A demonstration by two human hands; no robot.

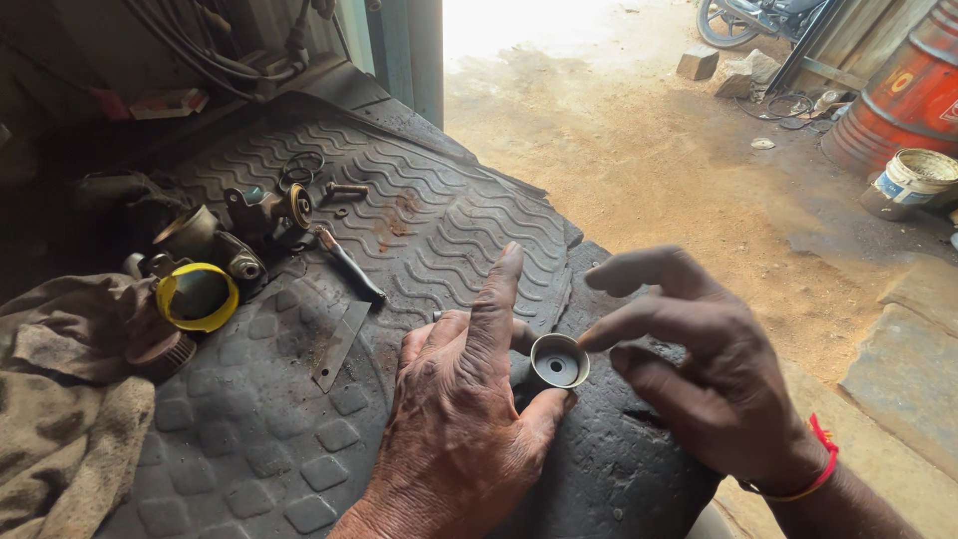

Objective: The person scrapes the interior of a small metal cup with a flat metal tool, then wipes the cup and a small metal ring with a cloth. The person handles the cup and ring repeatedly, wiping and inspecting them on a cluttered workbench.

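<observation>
My left hand [461, 409] holds a small round metal cup-shaped part [559, 361] with a hole in its middle, gripped between thumb and fingers, index finger pointing up. My right hand [699, 359] hovers beside it with fingers spread; its index fingertip touches the part's right rim. Both hands rest over a dark rubber mat [299, 439] with wavy and square tread.
On the mat's left lie a dismantled carburettor body [249, 225], a yellow-rimmed cap [197, 296], a screwdriver [349, 265], a flat metal strip [339, 344], a ring [301, 168] and a dirty cloth [60, 399]. Beyond are dirt ground, a red drum [898, 100] and a white bucket [913, 178].
</observation>
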